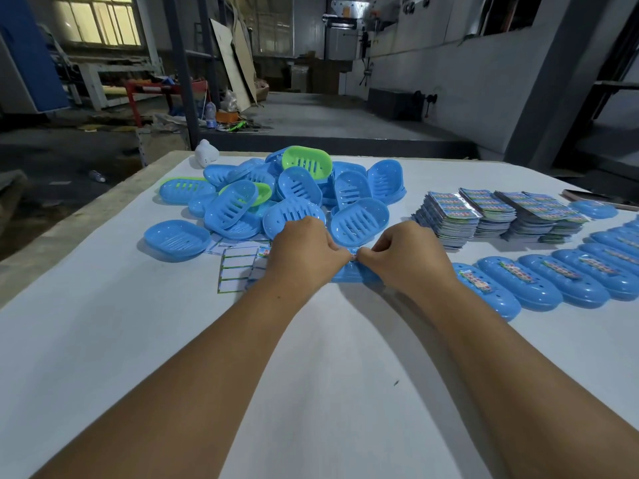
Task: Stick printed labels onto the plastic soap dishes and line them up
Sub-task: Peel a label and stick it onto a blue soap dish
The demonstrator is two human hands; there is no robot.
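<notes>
My left hand [304,252] and my right hand [403,254] meet over a blue soap dish [349,275] lying upside down on the white table [311,357]. Both hands pinch a printed label [353,254] between them, just above the dish. The dish is mostly hidden under my hands. A heap of blue and green soap dishes [297,198] lies behind. A row of labelled blue dishes [539,281] runs off to the right.
Stacks of printed label sheets [498,216] stand at the right back. Used label backing sheets [238,267] lie left of my left hand. A white object [206,154] sits at the table's far edge. The workshop floor lies beyond.
</notes>
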